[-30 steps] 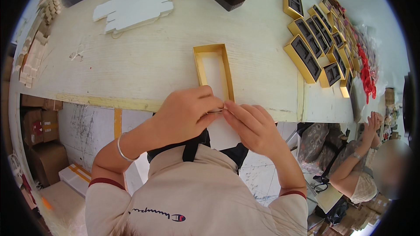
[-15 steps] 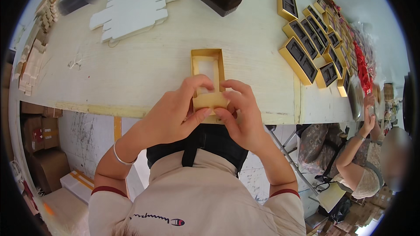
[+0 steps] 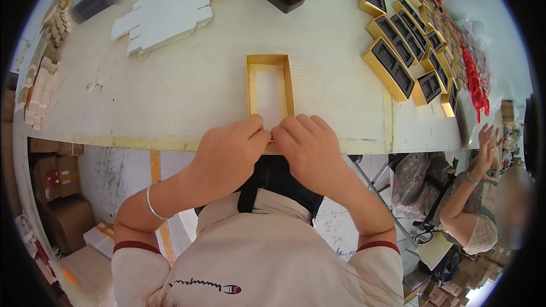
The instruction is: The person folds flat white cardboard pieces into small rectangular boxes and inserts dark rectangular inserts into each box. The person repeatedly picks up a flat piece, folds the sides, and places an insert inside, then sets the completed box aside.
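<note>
Both hands meet at the near end of the gold box tray (image 3: 270, 86): the left hand (image 3: 227, 156) and the right hand (image 3: 310, 150) pinch fingertips together on its near wall, seemingly folding or pressing that edge, which calls for firm, even pressure next. Beyond the hands spreads a pale worktable (image 3: 170, 79); finished gold boxes (image 3: 398, 51) lie far right, flat white cardboard (image 3: 170, 8) far left.

One empty gold box tray (image 3: 269, 82) at center; roughly ten gold boxes with dark inserts (image 3: 389, 67) at two o'clock; two hands.
</note>
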Tool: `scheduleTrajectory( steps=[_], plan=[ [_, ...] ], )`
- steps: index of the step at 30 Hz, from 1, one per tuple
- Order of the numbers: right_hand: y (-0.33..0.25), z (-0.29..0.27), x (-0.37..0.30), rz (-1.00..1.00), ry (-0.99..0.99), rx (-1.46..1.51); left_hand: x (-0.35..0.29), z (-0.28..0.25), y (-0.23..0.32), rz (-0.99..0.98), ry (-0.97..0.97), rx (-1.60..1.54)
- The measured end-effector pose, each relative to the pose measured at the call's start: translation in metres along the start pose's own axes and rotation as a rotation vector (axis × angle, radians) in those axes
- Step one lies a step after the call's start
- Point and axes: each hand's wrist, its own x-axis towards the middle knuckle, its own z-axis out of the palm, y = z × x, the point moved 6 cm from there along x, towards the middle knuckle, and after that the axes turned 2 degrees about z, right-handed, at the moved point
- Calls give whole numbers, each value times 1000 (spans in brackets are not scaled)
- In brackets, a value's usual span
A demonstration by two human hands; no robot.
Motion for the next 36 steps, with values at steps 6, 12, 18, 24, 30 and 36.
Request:
scheduleTrajectory(
  steps=[6, 12, 18, 24, 30, 36],
  plan=[
    [11, -2, 7, 122, -206, 245, 3, -2, -6, 23, -32, -79],
    [13, -7, 8, 86, -211, 230, 2, -7, -3, -16, 28, -41],
    [14, -12, 2, -4, -191, 235, 53, -61, -18, 117, 344, 146],
    [13, -11, 4, -15, -194, 241, 96, -15, -68, -94, -252, 135],
    [12, -10, 5, -49, -181, 240, 100, -11, -70, -21, -294, 94],
    [14, -13, -1, 9, -202, 156, 93, -8, -79, -186, -247, 51]
  ],
)
